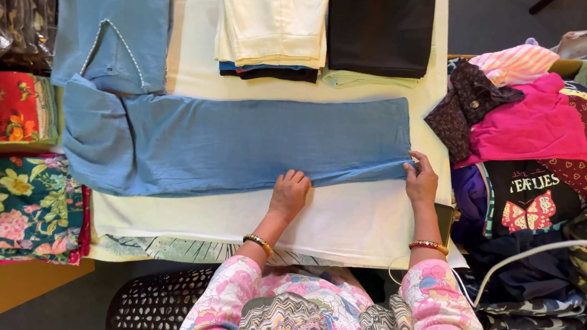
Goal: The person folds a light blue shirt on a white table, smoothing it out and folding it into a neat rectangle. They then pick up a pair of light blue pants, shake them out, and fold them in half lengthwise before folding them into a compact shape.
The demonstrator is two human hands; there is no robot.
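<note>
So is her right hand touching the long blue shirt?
Touching. The head view shows the right hand with its fingers on the corner of the long blue shirt, no gap between them.

**One head-worn camera, looking straight down**

A single view comes from a camera on the person's head, facing almost vertically down onto the table (345,227). It sits close enough that the table's white cover fills the middle of the frame, while the far edge runs out at the top. The wearer's own patterned sleeves enter from the bottom centre, so the frame's lower edge lies nearest the body. Piles of cloth crowd the left and right margins.
</note>
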